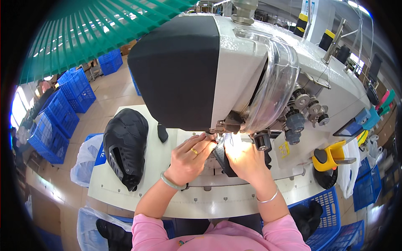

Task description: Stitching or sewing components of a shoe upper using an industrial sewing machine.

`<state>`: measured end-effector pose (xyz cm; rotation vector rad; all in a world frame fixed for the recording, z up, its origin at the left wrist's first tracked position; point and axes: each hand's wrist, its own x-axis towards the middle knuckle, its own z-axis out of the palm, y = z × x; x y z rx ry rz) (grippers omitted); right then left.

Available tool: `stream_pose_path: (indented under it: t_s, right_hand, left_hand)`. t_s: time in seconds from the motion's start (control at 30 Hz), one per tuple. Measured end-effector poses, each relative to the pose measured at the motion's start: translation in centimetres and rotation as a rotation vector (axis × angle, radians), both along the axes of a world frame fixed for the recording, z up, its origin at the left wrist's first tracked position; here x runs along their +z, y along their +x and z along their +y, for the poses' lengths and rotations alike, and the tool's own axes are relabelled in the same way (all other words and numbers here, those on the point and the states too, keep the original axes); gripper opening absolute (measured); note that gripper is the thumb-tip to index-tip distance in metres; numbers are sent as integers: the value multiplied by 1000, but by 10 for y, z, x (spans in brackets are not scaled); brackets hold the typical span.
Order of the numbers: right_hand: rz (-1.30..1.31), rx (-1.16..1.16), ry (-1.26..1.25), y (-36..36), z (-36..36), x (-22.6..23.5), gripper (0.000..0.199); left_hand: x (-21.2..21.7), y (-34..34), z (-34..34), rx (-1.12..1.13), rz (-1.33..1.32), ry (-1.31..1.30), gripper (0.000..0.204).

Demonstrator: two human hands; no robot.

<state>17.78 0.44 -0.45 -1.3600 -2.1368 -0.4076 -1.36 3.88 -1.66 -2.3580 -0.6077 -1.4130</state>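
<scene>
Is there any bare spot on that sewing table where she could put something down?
Yes: the near strip of the table between her forearms, and the patch between the black shoe-upper pile and her left hand. Under the sewing machine, both hands and the black piece crowd together.

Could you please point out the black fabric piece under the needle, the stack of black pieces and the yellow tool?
Black fabric piece (222,161), head view, lower middle.
Stack of black pieces (124,144), head view, top surface.
Yellow tool (331,155), head view, body.

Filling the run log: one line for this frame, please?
left hand: pressing dark fabric piece | right hand: holding same piece under the needle area | large white industrial sewing machine | stack of black shoe uppers left on table
</scene>
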Motion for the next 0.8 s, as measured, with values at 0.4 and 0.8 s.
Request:
stream_pose_path:
  t_s: [0.4, 0.8]
  right_hand:
    - [191, 95, -11, 10, 22, -2, 14]
    - [-68, 248, 170, 30, 47, 4, 18]
  left_hand:
    - [10, 1, -8, 90, 187, 152, 21]
    - [17, 2, 5, -23, -19, -38, 18]
